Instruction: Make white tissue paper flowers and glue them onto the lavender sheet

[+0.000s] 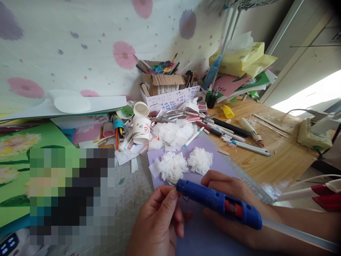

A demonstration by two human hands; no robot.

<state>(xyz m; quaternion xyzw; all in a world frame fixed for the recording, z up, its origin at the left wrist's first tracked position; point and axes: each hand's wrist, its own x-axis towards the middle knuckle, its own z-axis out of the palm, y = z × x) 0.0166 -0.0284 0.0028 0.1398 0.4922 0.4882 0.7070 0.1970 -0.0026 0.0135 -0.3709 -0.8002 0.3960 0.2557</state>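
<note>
My right hand (234,199) is wrapped round a blue hot glue gun (215,199), with a translucent glue stick (298,234) running out of its back end. The gun's nozzle points left, close to the tip of my left hand (160,220). Thumb and forefinger of the left hand are pinched together by the nozzle; what they hold, if anything, is too small to make out. Beyond the fingers, two ruffled white tissue paper balls, a left one (173,164) and a right one (200,160), sit on purple paper (205,238). The glue gun's trigger is hidden.
Behind the purple paper lie torn white tissue pieces (176,133), scissors (170,115), paper cups (141,129) and several markers (247,145). A cardboard box (167,80) stands against the wall. At right is a power strip (314,131); a grey cutting mat (119,199) lies under the paper.
</note>
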